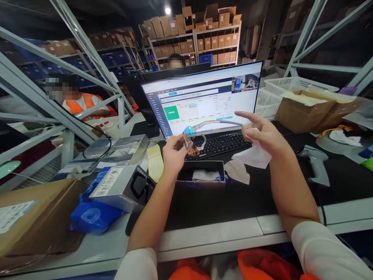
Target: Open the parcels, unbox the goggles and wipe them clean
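My left hand (174, 154) is closed on a pair of glasses (194, 137) with iridescent lenses and a clear frame, held up in front of the monitor (204, 102). My right hand (262, 136) grips a white cloth (253, 155) with its lower fingers while the index finger points left toward the glasses. Below the hands an open black box (201, 173) holds a folded grey pouch. The keyboard (221, 143) lies just behind.
A silver glasses box (122, 186) rests on a blue bag (93, 214) at left, beside a cardboard carton (35, 214). A barcode scanner (316, 161) lies at right, near brown boxes (305, 109) and white baskets (291, 83). A person in an orange vest (78, 103) sits behind the racking.
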A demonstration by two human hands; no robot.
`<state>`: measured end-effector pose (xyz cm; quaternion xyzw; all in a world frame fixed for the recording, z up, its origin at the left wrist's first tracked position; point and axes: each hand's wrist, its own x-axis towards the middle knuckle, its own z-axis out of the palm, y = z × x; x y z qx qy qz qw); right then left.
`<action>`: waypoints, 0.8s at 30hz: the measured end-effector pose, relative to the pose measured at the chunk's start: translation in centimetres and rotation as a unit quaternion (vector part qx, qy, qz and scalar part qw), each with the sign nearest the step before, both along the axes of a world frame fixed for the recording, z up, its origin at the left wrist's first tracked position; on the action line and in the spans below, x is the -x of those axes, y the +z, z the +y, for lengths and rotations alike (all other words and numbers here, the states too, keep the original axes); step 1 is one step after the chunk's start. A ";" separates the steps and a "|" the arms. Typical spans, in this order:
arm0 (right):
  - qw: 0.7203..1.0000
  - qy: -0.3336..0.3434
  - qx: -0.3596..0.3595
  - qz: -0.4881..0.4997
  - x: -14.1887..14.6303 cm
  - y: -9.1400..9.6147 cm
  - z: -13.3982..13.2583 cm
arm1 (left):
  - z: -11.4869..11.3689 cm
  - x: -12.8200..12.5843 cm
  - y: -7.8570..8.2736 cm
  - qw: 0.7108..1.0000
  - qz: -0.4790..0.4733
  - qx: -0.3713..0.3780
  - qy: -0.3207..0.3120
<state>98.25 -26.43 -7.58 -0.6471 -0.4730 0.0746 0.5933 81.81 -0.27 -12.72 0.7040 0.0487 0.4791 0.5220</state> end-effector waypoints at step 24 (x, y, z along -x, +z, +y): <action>0.998 -0.015 -0.006 0.068 0.7 -2.0 4.9 | -4.8 -0.1 0.0 0.933 0.063 0.218 -0.280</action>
